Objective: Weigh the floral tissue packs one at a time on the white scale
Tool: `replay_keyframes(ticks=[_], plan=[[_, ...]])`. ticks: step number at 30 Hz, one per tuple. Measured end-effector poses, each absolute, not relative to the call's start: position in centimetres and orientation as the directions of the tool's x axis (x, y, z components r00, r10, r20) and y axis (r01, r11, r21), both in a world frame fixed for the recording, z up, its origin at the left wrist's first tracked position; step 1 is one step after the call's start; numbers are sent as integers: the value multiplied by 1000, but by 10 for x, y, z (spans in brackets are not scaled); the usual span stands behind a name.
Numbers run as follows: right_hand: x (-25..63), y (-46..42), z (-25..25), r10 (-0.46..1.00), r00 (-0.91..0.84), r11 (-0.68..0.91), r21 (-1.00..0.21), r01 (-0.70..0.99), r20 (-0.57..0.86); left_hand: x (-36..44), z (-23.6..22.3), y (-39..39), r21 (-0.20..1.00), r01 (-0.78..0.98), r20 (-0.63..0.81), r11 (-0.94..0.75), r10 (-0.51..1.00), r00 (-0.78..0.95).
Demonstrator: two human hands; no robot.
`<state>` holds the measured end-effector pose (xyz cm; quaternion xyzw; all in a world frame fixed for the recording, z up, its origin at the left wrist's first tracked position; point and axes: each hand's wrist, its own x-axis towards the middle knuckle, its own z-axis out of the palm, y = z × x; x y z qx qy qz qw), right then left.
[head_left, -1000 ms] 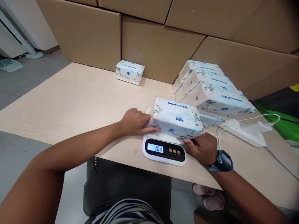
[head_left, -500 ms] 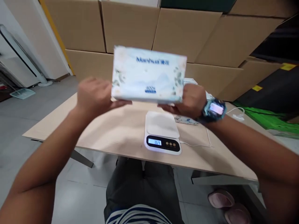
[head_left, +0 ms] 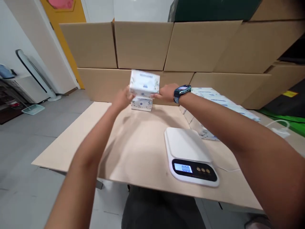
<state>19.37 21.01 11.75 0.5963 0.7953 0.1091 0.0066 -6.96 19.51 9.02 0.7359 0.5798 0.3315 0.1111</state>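
Note:
Both hands grip a white and pale blue tissue pack (head_left: 144, 83) by its two ends, at the far side of the table. My left hand (head_left: 124, 98) closes on its left end. At the right end, my right hand (head_left: 166, 92) holds on, a watch (head_left: 183, 91) at its wrist. Directly below and partly hidden by the held pack is a second tissue pack (head_left: 141, 104) on the table; whether the two touch I cannot tell. A white digital scale (head_left: 188, 147) nearer to me bears nothing, its display reading 0.00.
Large cardboard boxes (head_left: 143, 44) form a wall behind the table (head_left: 143, 159). To the right stands a pile of tissue packs (head_left: 214, 97), partly behind my right forearm. A white cable (head_left: 228, 170) runs right from the scale.
The tissue pack has been lifted off the scale and carried away from me to above the pack at the back. The scale's display has gone from 3.64 to 0.00.

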Motion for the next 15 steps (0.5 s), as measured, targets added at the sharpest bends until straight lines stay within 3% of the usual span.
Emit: replay_keyframes(ticks=[5, 9, 15], plan=[[197, 247, 87, 980, -182, 164, 188, 968, 83, -45, 7, 241, 744, 613, 291, -268, 955, 63], [191, 258, 81, 986, -134, 113, 200, 973, 96, -36, -8, 257, 868, 416, 293, -270, 956, 8], [185, 264, 76, 992, -101, 83, 199, 977, 80, -32, -14, 254, 985, 110, 136, -133, 990, -26]])
